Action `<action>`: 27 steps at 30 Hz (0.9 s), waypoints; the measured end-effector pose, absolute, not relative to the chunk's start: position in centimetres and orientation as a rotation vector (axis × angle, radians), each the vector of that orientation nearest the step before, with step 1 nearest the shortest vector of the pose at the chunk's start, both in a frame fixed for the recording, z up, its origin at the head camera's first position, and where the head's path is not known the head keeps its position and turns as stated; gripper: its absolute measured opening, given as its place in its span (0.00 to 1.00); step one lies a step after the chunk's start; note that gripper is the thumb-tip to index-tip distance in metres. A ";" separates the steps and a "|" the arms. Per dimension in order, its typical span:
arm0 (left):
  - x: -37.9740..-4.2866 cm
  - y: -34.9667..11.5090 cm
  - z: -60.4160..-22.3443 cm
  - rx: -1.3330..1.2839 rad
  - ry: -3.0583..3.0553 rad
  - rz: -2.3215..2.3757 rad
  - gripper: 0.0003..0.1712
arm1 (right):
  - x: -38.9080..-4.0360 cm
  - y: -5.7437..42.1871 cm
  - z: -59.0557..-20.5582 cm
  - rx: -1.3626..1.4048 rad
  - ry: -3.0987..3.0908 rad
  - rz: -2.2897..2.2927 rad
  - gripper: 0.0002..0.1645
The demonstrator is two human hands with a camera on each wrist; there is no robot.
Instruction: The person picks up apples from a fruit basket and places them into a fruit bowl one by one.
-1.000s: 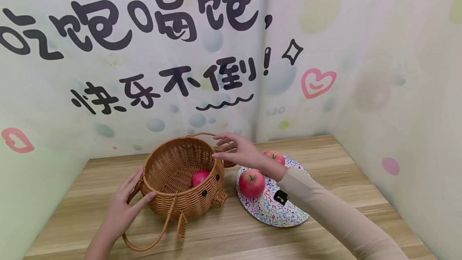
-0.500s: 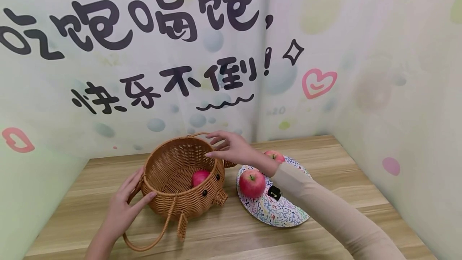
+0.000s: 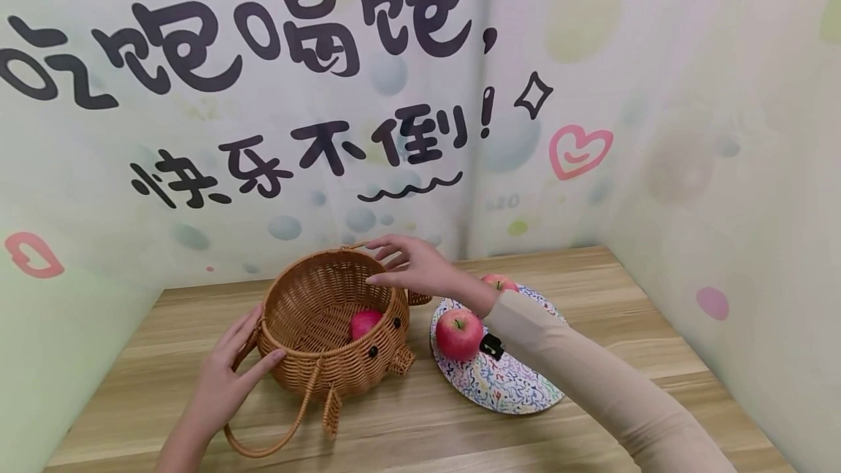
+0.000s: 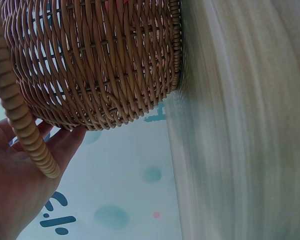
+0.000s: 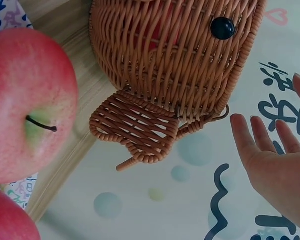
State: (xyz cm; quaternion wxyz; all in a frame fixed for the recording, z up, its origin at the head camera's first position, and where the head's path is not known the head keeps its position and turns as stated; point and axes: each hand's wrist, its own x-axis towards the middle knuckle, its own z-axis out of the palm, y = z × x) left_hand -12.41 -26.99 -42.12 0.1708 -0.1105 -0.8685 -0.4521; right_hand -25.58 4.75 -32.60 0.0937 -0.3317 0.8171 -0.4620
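A brown wicker basket shaped like a pig, with black eyes and a snout, stands on the table. One pinkish-red round fruit lies inside it. My left hand touches the basket's left side, fingers along the outside and thumb at the front rim. In the left wrist view, that hand shows beside the loose handle. Above the basket's right rim, my right hand is held with relaxed, spread fingers, holding nothing. The right wrist view shows its fingertips apart from the wicker.
Right of the basket lies a round plate with colourful squiggles. Two red apples rest on it, the front one in full view and the rear one partly behind my right arm. A printed wall rises behind the table.
My right hand has shifted a little left, its fingers now farther over the basket's rim. The left hand, basket and fruit look the same.
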 end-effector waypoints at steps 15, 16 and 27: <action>-12.4 -26.8 -41.9 -0.295 -2.486 -1.262 0.45 | -25.9 2.7 -32.1 -1.050 2.379 -1.349 0.38; -12.4 -26.8 -41.9 -0.293 -2.486 -1.260 0.45 | -25.9 2.6 -32.1 -1.048 2.381 -1.341 0.37; -12.4 -26.9 -42.2 -0.306 -2.469 -1.264 0.45 | -25.8 1.3 -32.1 -1.028 2.371 -1.265 0.39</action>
